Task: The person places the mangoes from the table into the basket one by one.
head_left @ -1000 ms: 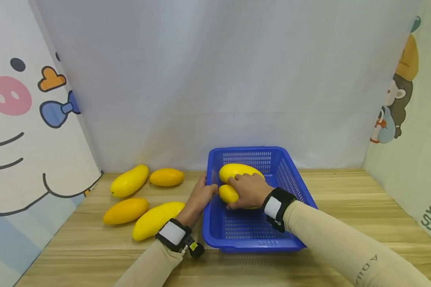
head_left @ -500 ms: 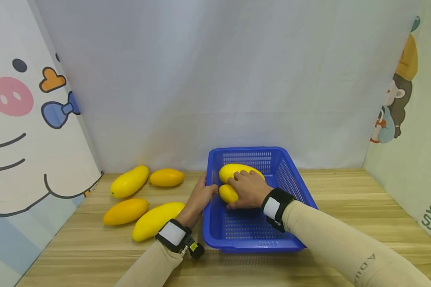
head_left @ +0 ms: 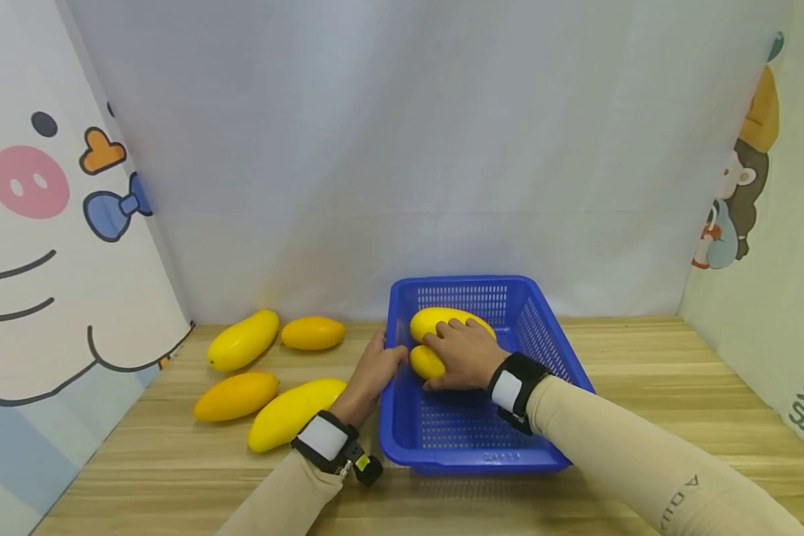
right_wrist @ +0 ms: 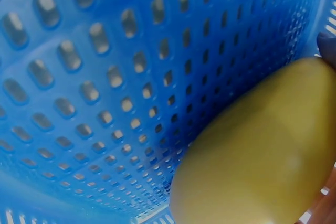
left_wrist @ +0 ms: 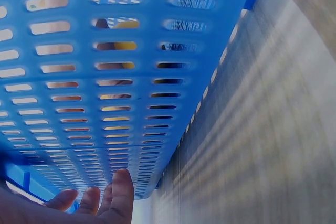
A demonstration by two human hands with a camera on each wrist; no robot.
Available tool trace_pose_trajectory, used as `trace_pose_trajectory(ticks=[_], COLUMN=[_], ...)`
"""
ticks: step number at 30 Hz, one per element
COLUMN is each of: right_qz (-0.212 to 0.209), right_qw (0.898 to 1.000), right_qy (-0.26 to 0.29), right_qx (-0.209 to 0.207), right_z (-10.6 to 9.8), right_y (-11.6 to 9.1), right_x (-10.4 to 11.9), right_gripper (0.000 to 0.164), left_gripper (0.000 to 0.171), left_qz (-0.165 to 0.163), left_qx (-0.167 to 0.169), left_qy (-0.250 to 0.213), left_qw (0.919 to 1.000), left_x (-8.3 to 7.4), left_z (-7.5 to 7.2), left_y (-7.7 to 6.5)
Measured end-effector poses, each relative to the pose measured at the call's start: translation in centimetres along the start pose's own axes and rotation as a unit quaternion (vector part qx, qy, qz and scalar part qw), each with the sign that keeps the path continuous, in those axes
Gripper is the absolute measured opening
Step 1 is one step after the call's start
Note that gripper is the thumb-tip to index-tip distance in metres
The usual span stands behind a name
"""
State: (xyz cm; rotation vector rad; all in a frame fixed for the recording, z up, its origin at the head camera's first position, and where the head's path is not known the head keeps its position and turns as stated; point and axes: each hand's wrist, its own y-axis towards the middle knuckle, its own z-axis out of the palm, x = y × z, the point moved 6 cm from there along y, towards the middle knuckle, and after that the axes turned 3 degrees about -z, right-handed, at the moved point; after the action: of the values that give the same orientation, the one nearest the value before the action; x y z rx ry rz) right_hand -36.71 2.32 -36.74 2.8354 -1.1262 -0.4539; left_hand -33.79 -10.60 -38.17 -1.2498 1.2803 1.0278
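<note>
My right hand (head_left: 465, 356) reaches down inside the blue plastic basket (head_left: 482, 458) and grips a yellow mango (head_left: 426, 362), its fingers over the top. The right wrist view shows this mango (right_wrist: 257, 150) close up above the slotted basket floor. Just behind it in the basket lies a larger yellow fruit (head_left: 445, 318), partly covered by my fingers. My left hand (head_left: 373, 370) holds the basket's left rim, with the thumb over the edge. In the left wrist view its fingers (left_wrist: 122, 195) lie along the outside of the slotted wall.
Left of the basket, on the wooden table (head_left: 643, 387), lie two large yellow fruits (head_left: 244, 341) and two smaller orange-yellow mangoes (head_left: 237, 397). The nearer large fruit (head_left: 288, 417) is partly behind my left wrist. A pale cloth (head_left: 442, 149) hangs behind the table.
Both hands, the basket and the fruits keep their places. Only the head view has shifted very slightly.
</note>
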Motion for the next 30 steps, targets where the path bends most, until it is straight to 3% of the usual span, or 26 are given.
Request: trace_pose_trajectory(ticks=[5,8,13,20,30], right_qz=[0.001,0.003,0.002,0.014,0.052], right_qw=[1.000,1.000,1.000,1.000,0.998], right_qy=[0.000,-0.003,-0.003,0.005,0.040], right_qx=[0.002,0.003,0.004,0.000,-0.025], right_z=[0.2,0.2,0.1,-0.4,-1.4], right_y=[0.0,0.0,0.1,0.1,0.4], right_x=[0.0,-0.1,-0.1,-0.3,-1.5], right_gripper=[0.072,0.072,0.072,0.068,0.068], left_gripper=[0.066,0.066,0.068,0.066,0.066], left_qz=[-0.003,-0.003,-0.001,0.002,0.008], left_qx=[0.000,-0.002,0.013,0.010,0.000], left_qy=[-0.001,-0.010,-0.016,-0.005,-0.021], left_qw=[1.0000,0.9999,0.9998,0.9999,0.9997], left_x=[-0.2,0.7,-0.6,-2.4,0.4], left_z=[0.1,0.1,0.2,0.4,0.1], left_y=[-0.3,0.4,-0.5,-2.1,0.6])
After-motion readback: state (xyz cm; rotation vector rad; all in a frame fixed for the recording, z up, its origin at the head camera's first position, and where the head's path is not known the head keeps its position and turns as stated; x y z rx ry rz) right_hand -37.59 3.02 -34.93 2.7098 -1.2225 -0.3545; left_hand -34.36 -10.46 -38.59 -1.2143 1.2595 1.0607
